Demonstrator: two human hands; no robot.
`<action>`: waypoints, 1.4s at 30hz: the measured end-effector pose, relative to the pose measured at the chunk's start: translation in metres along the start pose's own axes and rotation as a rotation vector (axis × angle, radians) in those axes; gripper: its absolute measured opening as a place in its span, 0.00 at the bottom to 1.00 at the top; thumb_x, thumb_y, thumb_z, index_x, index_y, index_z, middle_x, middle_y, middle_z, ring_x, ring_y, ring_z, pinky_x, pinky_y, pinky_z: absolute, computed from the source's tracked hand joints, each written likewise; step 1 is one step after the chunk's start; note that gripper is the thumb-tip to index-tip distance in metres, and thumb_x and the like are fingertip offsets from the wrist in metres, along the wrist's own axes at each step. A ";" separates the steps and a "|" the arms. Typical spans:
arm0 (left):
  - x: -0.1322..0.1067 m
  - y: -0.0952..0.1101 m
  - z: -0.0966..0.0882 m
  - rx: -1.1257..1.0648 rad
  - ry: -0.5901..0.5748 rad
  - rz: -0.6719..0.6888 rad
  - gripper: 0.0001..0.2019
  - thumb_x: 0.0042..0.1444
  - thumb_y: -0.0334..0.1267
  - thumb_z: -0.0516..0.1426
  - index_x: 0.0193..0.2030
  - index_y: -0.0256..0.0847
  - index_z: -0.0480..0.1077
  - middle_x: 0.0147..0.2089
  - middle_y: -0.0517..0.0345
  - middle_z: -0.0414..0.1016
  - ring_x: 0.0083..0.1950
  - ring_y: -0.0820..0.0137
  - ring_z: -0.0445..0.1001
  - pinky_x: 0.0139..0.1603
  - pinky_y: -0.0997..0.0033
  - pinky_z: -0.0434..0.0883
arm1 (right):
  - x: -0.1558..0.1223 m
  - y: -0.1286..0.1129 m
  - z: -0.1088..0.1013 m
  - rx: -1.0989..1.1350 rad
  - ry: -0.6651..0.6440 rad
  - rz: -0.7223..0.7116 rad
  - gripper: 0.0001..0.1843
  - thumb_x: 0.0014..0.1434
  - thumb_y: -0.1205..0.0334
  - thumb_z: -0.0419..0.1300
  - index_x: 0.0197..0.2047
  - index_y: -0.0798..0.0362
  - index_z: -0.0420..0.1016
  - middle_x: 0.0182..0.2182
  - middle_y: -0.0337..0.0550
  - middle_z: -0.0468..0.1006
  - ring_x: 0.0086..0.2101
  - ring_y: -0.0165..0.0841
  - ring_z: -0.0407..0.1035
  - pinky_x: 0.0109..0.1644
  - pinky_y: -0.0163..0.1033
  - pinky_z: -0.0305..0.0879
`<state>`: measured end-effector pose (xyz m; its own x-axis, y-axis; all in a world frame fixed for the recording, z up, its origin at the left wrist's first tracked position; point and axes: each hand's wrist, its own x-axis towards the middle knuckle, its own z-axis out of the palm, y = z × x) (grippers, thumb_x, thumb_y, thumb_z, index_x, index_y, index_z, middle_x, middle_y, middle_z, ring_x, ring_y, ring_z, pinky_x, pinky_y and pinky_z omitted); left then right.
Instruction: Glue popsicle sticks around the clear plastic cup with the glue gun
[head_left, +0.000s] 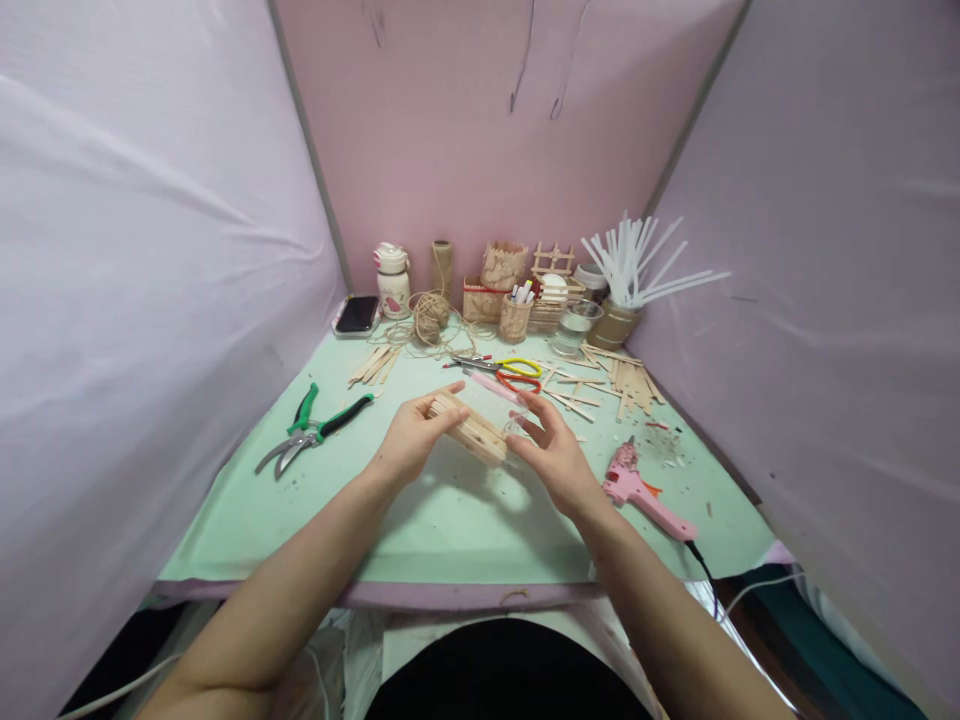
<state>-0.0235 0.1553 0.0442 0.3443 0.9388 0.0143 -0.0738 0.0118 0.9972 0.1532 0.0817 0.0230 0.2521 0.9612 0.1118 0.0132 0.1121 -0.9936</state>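
Wooden stick piece (469, 430) is held up over the green tabletop (405, 550), tilted down to the right; the left hand (411, 432) clasps its left end, thumb on top. Thumb and fingers of the right hand (553, 450) curl at the other end, beside something clear; whether they grip the wood I cannot tell. Beyond lie yellow-handled scissors (505, 367), with green-handled shears (304, 438) leftward, a pink glue gun (646, 498) rightward, and a twine ball (431, 317) farther back.
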 end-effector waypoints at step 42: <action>-0.002 -0.016 0.001 0.044 0.087 0.068 0.28 0.48 0.47 0.66 0.54 0.35 0.75 0.63 0.45 0.70 0.59 0.55 0.69 0.60 0.62 0.62 | -0.008 -0.003 -0.005 -0.422 0.084 -0.243 0.08 0.56 0.59 0.60 0.30 0.51 0.78 0.29 0.41 0.80 0.32 0.35 0.72 0.40 0.40 0.68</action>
<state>-0.0225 0.1526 0.0286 0.2573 0.9632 0.0774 -0.0522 -0.0661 0.9964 0.1564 0.0721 0.0246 0.2701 0.8945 0.3564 0.4673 0.2019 -0.8607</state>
